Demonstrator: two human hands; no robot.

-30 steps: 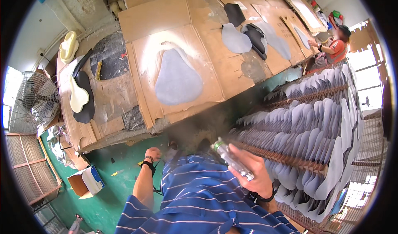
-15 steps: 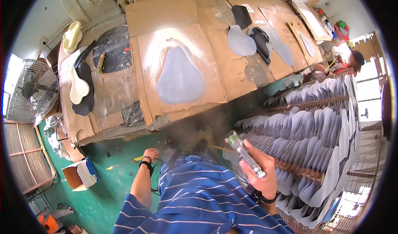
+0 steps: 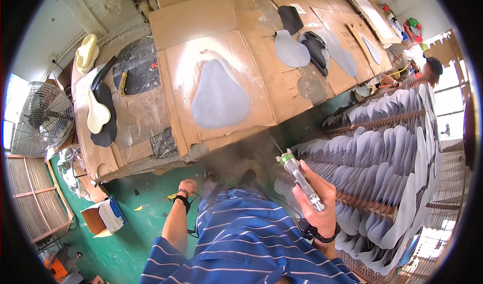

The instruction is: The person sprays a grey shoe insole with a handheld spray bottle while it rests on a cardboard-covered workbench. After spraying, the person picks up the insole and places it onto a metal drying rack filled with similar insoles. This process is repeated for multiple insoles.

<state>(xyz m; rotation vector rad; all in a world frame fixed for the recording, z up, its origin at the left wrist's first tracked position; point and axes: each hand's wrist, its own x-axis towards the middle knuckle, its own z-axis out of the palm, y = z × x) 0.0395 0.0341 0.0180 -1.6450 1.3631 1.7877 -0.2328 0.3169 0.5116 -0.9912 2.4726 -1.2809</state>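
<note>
My right hand (image 3: 320,196) is wrapped round a silver spray gun (image 3: 303,182) with a green ring near its front end. It is held to the right of my body, in front of the rack and below the table edge. On the cardboard-covered table lies a grey saddle-shaped piece (image 3: 220,97), apart from both hands. Whitish overspray (image 3: 210,45) surrounds its narrow end. My left hand (image 3: 187,186) hangs low at my left side, fingers curled in, with nothing visible in it. A dark band circles each wrist.
To my right, a rack (image 3: 370,201) carries rows of grey pieces. Cream saddle forms (image 3: 98,114) and black pieces lie on the table's left; grey and black pieces (image 3: 292,50) lie on its right. A fan (image 3: 43,118), an open box (image 3: 103,217) and another person (image 3: 430,72) are around.
The spray gun has shifted slightly right and down, and its angle has changed a little. My left hand stays low at my side. The grey piece lies in the same place on the table.
</note>
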